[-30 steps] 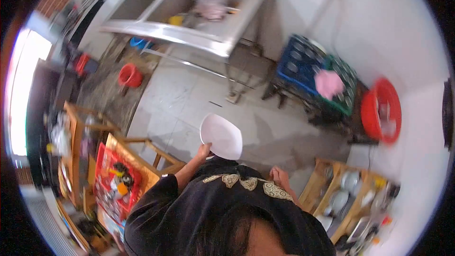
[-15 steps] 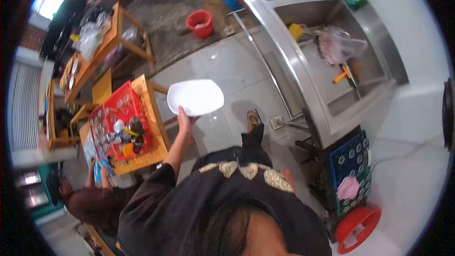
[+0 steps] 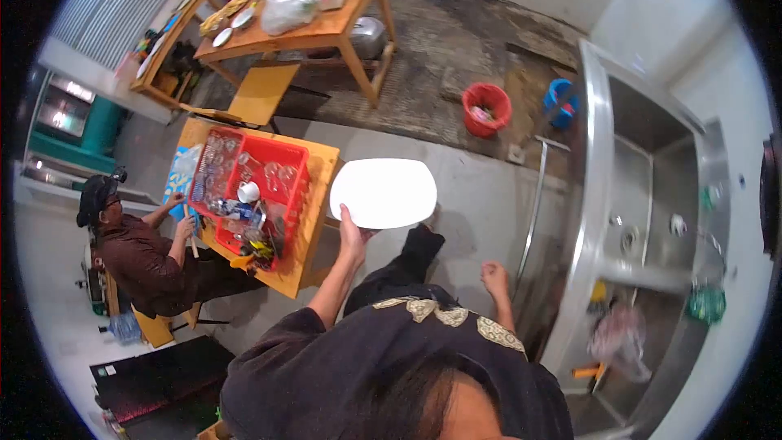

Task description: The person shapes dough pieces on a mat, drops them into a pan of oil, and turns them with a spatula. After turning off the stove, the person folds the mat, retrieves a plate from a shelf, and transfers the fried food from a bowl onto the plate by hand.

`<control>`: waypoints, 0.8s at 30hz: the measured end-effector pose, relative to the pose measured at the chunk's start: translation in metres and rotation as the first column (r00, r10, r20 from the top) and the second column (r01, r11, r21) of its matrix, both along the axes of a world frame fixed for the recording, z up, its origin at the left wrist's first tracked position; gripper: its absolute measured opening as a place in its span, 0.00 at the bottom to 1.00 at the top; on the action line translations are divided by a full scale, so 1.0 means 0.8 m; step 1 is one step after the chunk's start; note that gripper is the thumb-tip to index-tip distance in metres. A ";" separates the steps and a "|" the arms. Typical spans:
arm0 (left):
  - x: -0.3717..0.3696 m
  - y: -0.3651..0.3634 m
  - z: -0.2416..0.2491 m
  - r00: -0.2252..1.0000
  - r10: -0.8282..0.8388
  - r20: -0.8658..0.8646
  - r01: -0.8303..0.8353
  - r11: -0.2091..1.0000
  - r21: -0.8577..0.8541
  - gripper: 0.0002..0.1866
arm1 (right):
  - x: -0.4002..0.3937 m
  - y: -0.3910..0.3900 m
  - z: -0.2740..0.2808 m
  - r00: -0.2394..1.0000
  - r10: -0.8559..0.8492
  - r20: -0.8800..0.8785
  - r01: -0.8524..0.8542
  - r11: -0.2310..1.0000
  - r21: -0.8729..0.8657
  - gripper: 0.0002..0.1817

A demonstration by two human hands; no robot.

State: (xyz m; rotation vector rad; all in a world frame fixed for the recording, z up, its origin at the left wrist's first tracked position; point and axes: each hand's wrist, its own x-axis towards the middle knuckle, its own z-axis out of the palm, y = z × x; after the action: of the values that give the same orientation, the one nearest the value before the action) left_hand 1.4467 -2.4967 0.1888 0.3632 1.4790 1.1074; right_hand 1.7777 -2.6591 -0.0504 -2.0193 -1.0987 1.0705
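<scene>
A white rectangular plate (image 3: 384, 192) with rounded corners is held out in front of my body. My left hand (image 3: 352, 235) grips its near edge, thumb on top and the other fingers beneath it. Lower at my right side hangs my right hand (image 3: 494, 279), fingers curled in and nothing visible in them. To the left of the plate stands a wooden table (image 3: 314, 224) carrying a red crate (image 3: 297, 187). Glasses, a white cup (image 3: 248, 191) and utensils lie inside the crate.
A co-worker (image 3: 134, 253) sits at the table's left side, hands at its edge. Steel sinks (image 3: 590, 220) run along the right. Ahead are a red bucket (image 3: 486, 110), a blue bucket (image 3: 562, 103) and another wooden table (image 3: 326, 28) with bags. A metal rail (image 3: 533, 204) stands beside the sinks.
My view has turned left, so the sinks have shifted toward the right edge and the co-worker shows more fully. The plate stays in my left hand. My right hand has come more into view.
</scene>
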 end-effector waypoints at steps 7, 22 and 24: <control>-0.009 0.286 -0.013 0.999 0.037 0.029 -0.039 0.996 0.079 0.38 | 0.049 0.104 -0.004 0.989 -0.145 0.039 0.146 0.869 -0.473 0.20; 0.034 0.845 0.081 0.956 0.275 0.100 -0.293 0.909 0.298 0.31 | 0.127 0.712 0.005 0.951 -0.296 -0.092 0.246 0.901 -0.357 0.29; 0.020 0.911 0.089 0.941 0.320 0.114 -0.339 0.868 0.362 0.32 | 0.147 0.815 0.026 0.963 -0.252 -0.092 0.203 0.910 -0.361 0.32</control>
State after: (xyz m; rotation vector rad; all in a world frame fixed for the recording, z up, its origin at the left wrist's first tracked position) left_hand 1.4629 -1.7678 0.2597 0.3502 1.3071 1.6767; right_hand 1.8953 -2.0073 -0.0292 -2.2386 -0.6121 1.3286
